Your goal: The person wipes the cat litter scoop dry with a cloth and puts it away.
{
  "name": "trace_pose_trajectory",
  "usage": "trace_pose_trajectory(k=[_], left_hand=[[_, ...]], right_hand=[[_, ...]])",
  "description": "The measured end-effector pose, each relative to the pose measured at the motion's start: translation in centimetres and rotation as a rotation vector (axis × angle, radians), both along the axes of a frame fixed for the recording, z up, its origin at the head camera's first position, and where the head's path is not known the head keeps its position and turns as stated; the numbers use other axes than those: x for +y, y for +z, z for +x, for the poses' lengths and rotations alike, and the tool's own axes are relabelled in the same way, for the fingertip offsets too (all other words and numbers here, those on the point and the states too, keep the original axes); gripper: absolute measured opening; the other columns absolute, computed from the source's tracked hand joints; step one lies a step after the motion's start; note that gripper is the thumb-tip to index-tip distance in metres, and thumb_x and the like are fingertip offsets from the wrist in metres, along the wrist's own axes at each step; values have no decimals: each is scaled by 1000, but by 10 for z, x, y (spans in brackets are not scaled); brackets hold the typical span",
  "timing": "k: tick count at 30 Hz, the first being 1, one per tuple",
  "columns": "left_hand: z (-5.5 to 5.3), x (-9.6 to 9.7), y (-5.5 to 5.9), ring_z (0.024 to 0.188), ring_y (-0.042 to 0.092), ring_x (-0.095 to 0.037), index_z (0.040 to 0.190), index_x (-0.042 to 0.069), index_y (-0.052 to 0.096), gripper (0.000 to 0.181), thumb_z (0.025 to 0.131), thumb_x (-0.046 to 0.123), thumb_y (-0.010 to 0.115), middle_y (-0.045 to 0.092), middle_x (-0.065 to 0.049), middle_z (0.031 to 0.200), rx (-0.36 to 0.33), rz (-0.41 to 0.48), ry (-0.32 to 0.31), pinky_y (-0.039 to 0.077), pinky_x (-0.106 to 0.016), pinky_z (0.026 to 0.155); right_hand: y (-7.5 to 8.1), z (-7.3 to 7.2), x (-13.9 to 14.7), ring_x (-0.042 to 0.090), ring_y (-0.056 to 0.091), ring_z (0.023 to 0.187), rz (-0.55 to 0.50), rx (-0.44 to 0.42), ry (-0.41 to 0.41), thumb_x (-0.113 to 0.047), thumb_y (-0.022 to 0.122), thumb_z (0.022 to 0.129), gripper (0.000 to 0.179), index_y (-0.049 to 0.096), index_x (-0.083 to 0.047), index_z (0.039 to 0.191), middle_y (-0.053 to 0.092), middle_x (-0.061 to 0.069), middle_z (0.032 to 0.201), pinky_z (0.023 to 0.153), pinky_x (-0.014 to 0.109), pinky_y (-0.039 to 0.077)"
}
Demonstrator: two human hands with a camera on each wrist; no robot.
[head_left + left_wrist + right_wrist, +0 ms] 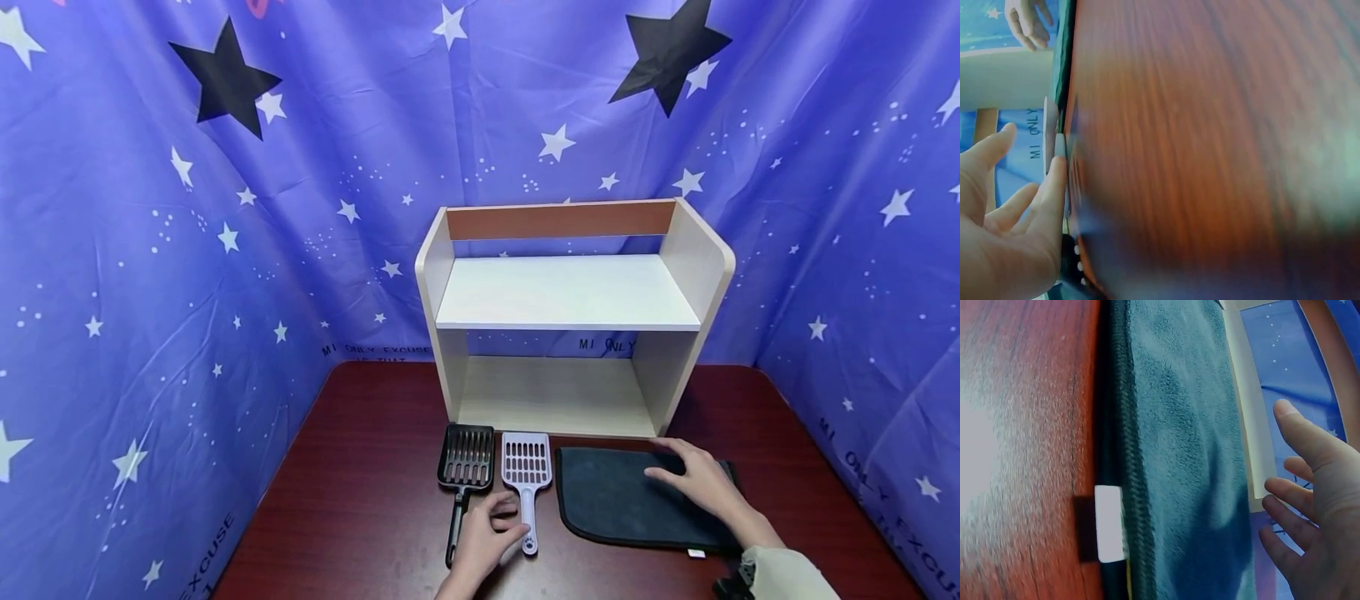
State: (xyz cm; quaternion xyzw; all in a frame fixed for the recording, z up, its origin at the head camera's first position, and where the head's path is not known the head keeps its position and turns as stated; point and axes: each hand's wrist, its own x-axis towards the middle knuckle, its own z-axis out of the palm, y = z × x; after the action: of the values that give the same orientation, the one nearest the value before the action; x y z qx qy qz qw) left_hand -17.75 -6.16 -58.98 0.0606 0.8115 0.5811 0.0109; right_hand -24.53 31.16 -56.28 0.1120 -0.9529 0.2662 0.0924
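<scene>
A lavender slotted litter scoop lies on the table, its paw-marked handle toward me. My left hand hovers beside that handle, thumb tip close to it and fingers loosely bent, gripping nothing. To its left lies a black slotted scoop, its handle partly behind the hand. On the right is a dark folded fabric mat with a white tag. Above the mat's right part my right hand is held with fingers spread. In the right wrist view this hand is off the mat's plush surface.
A two-tier shelf with pale side panels stands at the back of the dark red wooden table, just behind the scoops and mat. Blue star-patterned curtains enclose the table behind and at both sides.
</scene>
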Motion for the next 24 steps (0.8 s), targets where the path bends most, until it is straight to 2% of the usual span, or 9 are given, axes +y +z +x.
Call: trace_pose_trajectory(k=[5,10,17,22,24], left_hand=[[1,4,-7,73,72,-12,117,-5,65,43,76,1,80,76,-17,96,-87,106,-6,56,-20,59],[4,9,-12,69,67,-8,111,-7,65,38,75,-7,75,75,-16,87,-161,198,-4,53,-18,56],[6,12,-13,71,69,-12,110,-9,64,35,76,-10,72,74,-19,85,-159,217,-2,58,-22,59],[5,11,-16,71,69,-8,109,-9,65,34,76,-7,73,75,-11,83,-126,212,-21,59,-23,59],[5,10,-17,70,68,-5,107,-10,65,33,76,-6,73,75,-7,82,-83,206,-41,59,-23,58]], right_hand=[[-7,-2,-2,45,60,117,-41,-23,-17,-33,79,84,54,65,-3,127,66,23,125,94,61,48],[-14,-2,-5,46,60,116,1,-86,-25,-24,78,85,46,66,-4,125,66,23,125,91,61,49],[-16,-7,-11,46,60,109,66,-83,-53,-11,77,83,36,69,-5,118,68,21,117,86,62,48],[-15,-10,-11,42,63,103,68,-59,-66,-8,77,82,24,74,-8,106,71,15,106,84,59,50],[-13,-11,-10,40,65,99,63,-53,-63,-8,77,81,17,75,-10,98,72,11,100,83,58,51]])
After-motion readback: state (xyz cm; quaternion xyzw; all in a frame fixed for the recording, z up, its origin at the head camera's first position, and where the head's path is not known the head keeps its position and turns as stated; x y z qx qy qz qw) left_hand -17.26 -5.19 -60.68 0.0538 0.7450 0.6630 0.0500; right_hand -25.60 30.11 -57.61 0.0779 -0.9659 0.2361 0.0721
